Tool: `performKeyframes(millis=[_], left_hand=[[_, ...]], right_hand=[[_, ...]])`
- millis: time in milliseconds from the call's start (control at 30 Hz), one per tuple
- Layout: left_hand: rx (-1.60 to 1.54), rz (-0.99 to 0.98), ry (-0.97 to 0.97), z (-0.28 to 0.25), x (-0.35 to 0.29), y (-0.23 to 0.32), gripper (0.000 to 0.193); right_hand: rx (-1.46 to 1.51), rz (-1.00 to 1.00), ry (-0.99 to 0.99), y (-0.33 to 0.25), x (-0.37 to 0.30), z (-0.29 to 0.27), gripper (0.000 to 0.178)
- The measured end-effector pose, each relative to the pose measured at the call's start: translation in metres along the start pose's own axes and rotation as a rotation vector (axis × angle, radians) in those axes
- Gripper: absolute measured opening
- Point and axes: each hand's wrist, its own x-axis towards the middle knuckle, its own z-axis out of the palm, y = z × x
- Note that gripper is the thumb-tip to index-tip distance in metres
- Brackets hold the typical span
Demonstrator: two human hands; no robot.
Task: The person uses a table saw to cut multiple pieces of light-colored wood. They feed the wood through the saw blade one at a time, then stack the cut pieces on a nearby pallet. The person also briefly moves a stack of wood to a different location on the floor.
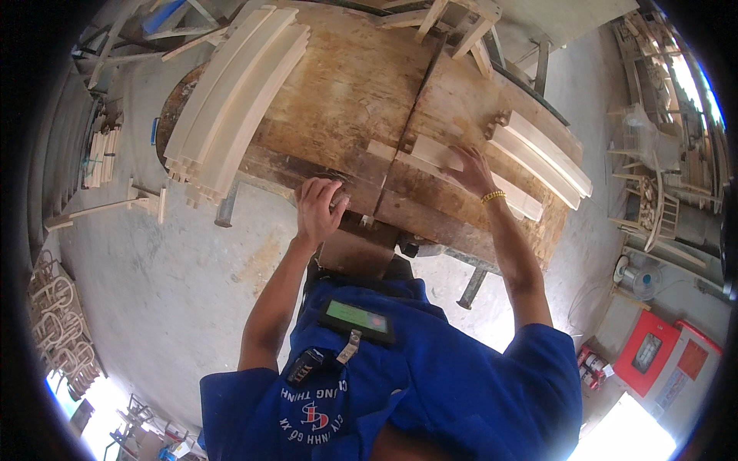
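My left hand point(317, 211) is at the near edge of the worktable point(346, 69), its fingers curled round a small dark brown piece point(338, 200) whose kind I cannot make out. To the right, my right hand point(473, 175) reaches over a pale wooden slat point(434, 152) lying on the table. Its fingers are apart and its fingertips appear to touch the slat; a yellow beaded bracelet circles the wrist. The slat runs toward the right, partly hidden by that hand and forearm.
A stack of pale curved slats point(238, 92) lies at the table's left. More slats point(538, 157) lie at its right. A dark seam crosses the tabletop. Wooden frames point(461, 27) stand at the far side, and a metal leg point(472, 288) projects below the near edge.
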Motion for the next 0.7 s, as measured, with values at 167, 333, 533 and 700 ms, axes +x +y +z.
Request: performKeyframes(millis=[167,333,533,700], left_hand=[[-0.001,0.011,0.037,-0.0002,-0.0014,-0.0018,0.029],[-0.016,-0.015,0.021,0.0017,-0.0026,-0.0030,0.028],[-0.021,0.001,0.031,0.0010,-0.0022,-0.0029,0.028],[-0.017,-0.003,0.027,0.0022,-0.0019,-0.0034,0.028]], right_hand=[[-0.056,-0.015,-0.009,-0.0045,0.0040,0.0010,0.064],[-0.045,-0.019,0.027,-0.0072,0.0060,0.0050,0.063],[-0.057,-0.038,0.037,-0.0071,0.0085,0.0055,0.064],[-0.068,-0.025,0.046,-0.0068,0.0089,0.0061,0.066]])
